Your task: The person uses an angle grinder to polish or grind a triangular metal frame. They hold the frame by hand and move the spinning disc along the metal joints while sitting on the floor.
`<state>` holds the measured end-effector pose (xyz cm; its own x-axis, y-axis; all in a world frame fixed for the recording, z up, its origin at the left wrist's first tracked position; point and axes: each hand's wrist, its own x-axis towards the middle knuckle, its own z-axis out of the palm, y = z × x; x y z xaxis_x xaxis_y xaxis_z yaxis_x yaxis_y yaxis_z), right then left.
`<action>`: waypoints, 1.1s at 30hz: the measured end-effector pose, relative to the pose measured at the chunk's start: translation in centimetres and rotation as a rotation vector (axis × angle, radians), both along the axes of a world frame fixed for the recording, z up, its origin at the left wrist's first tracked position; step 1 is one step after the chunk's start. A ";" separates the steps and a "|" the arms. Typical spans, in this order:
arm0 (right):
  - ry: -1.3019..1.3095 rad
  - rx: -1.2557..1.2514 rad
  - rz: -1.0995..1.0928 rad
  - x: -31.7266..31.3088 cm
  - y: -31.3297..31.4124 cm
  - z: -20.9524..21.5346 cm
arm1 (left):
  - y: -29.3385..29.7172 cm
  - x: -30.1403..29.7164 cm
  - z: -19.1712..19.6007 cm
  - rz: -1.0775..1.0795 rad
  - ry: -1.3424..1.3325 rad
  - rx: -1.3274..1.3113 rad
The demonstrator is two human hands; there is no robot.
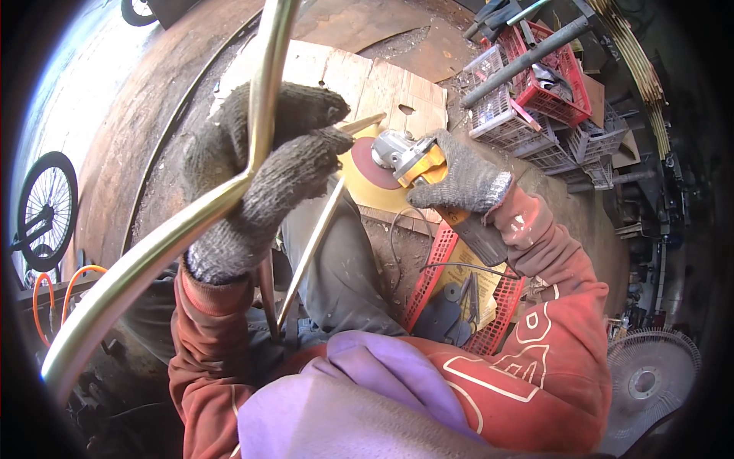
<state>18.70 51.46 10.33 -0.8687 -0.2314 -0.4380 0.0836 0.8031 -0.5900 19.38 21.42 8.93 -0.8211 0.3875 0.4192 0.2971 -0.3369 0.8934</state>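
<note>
Our left hand [287,172]'s curled closed round the brassy metal frame [160,251] at 10 o'clock; our right hand [468,180]'s wrapped round the yellow grinder [401,154] at 1 o'clock, reddish disc [370,162] leftmost.

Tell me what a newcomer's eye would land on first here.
Likely the long, bent, gold-coloured tube, sweeping from the top edge to the lower left, in front of the gloved left hand. Next, perhaps the yellow angle grinder with its reddish disc, in the right hand.
</note>
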 end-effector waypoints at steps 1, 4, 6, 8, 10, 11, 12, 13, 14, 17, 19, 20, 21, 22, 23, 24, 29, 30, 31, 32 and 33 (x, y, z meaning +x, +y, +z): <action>0.011 -0.018 0.001 0.2 0.3 -0.2 | -0.1 0.0 0.1 -0.003 0.005 0.002; 0.003 -0.036 0.003 0.7 0.0 -0.4 | -0.2 0.5 -0.4 -0.004 0.005 -0.001; 0.008 -0.022 0.009 0.8 0.0 -0.5 | -0.1 0.6 -0.5 -0.006 0.006 0.001; 0.037 0.004 0.022 0.6 0.3 -0.8 | -0.4 0.7 -0.2 -0.004 0.010 0.002; 0.006 -0.039 0.010 0.9 0.2 -0.6 | -0.5 1.1 -0.3 -0.002 0.011 0.003; -0.009 -0.060 0.003 1.1 0.1 -0.6 | -0.5 0.9 -0.1 -0.005 0.010 0.002; 0.002 -0.030 0.014 1.2 -0.1 -0.5 | -0.6 1.2 -0.3 -0.005 0.011 0.000; 0.014 0.001 0.025 1.3 -0.3 -0.3 | -0.6 1.5 -0.3 -0.003 0.010 -0.002; 0.025 0.032 0.036 1.3 -0.5 -0.3 | -0.8 1.6 -0.4 -0.001 0.009 -0.002; 0.049 -0.027 0.001 2.2 0.0 -1.7 | -0.9 3.1 -1.6 0.005 0.022 0.010; 0.067 -0.041 -0.017 3.2 0.2 -2.9 | -0.9 3.6 -2.2 -0.005 0.027 0.011; 0.070 -0.068 0.002 2.7 -0.6 -3.0 | -1.7 4.1 -1.8 0.021 0.025 -0.006; 0.070 -0.065 0.038 2.2 -1.4 -2.8 | -2.5 4.6 -1.4 0.050 0.025 -0.023; 0.068 -0.032 0.033 2.4 -1.2 -2.3 | -2.2 4.4 -1.7 0.038 0.019 -0.011; 0.066 0.000 0.030 2.4 -0.8 -2.0 | -1.8 4.0 -2.0 0.027 0.014 0.001; 0.052 0.021 0.014 2.4 -0.4 -2.0 | -1.5 3.6 -2.2 0.018 0.010 0.013; 0.089 0.031 0.004 2.0 0.4 -2.0 | -1.9 3.2 -1.4 0.051 -0.020 0.019; 0.073 0.006 0.000 1.9 0.7 -2.2 | -2.0 3.0 -1.2 0.066 -0.031 0.029; 0.057 -0.017 -0.006 1.8 1.1 -2.6 | -2.0 2.7 -1.2 0.086 -0.039 0.037; 0.042 -0.040 -0.014 1.6 1.5 -2.8 | -2.0 2.4 -0.9 0.111 -0.059 0.051; 0.039 -0.010 -0.014 1.6 1.7 -2.8 | -2.1 2.2 -0.7 0.154 -0.079 0.076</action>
<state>20.31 53.12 7.57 -0.8882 -0.2235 -0.4014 0.0715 0.7958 -0.6013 21.55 19.30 8.27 -0.8996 0.2248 0.3743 0.2802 -0.3602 0.8898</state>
